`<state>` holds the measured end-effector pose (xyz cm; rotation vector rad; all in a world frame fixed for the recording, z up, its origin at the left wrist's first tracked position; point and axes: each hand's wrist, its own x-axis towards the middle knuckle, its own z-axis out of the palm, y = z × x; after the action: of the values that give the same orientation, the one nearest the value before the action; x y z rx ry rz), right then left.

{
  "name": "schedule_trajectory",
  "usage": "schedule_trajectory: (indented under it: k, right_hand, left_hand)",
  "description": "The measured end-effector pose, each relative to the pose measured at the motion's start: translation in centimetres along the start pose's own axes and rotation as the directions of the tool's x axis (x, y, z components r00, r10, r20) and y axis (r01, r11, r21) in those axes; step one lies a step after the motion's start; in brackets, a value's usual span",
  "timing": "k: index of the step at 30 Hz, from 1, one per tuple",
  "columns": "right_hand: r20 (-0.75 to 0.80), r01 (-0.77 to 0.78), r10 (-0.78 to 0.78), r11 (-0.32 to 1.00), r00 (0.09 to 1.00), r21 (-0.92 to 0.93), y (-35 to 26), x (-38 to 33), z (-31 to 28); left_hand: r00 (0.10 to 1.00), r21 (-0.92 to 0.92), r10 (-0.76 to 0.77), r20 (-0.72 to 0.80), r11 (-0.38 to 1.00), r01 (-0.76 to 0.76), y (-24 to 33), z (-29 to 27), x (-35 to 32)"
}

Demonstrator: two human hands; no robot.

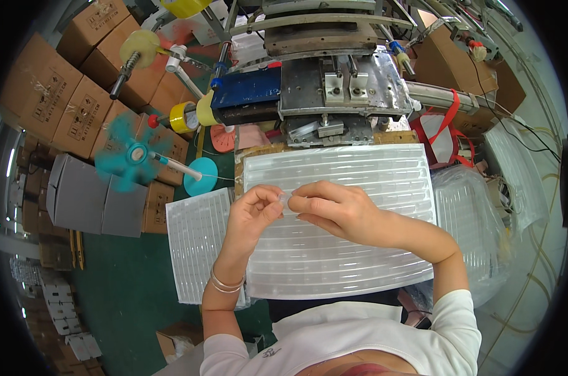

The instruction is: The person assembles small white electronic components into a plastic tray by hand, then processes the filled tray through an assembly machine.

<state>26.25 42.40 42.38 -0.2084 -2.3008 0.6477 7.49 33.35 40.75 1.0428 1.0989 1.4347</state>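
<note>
A small transparent plastic piece (284, 200) is pinched between my two hands; its exact kind is too small to tell. My left hand (257, 212) holds it with thumb and fingertips closed. From the other side, the fingertips of my right hand (337, 210) are closed on it as well, covering part of it. Both hands are above a large white translucent tray (353, 269) with long parallel ridges, which spans the work surface before me.
Behind the tray stands a metal machine (328, 81) with a blue plate (246, 86). A second ribbed tray (198, 250) lies at left, beside a turquoise fan (134, 153). Plastic-wrapped trays (472, 207) are at right. Cardboard boxes (46, 94) are stacked far left.
</note>
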Motion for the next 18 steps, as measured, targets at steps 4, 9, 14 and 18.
schedule_trajectory:
  k: [4, 9, 14, 18]
  right_hand:
    - [0.011, -0.098, 0.098, 0.987, 0.995, 0.131, 1.0, -0.2, -0.5]
    - [-0.096, -0.202, 0.218, 0.968, 0.971, 0.149, 3.1, -0.7, -2.7]
    - [-0.22, -0.353, 0.371, 0.928, 0.902, 0.116, 5.2, -2.0, -5.4]
    - [-0.398, -0.4, 0.388, 0.915, 0.831, 0.057, 6.6, -2.6, -7.3]
  left_hand:
    - [1.0, 0.088, -0.022, -0.002, 0.996, 0.022, -1.0, 0.1, 0.5]
    - [0.999, 0.414, 0.027, -0.026, 0.91, -0.014, -1.7, 0.7, 1.9]
    - [0.988, 0.715, 0.145, -0.05, 0.696, -0.067, -2.8, 0.9, 3.7]
    - [0.927, 0.852, 0.372, 0.049, 0.469, -0.233, -2.7, 1.9, 7.3]
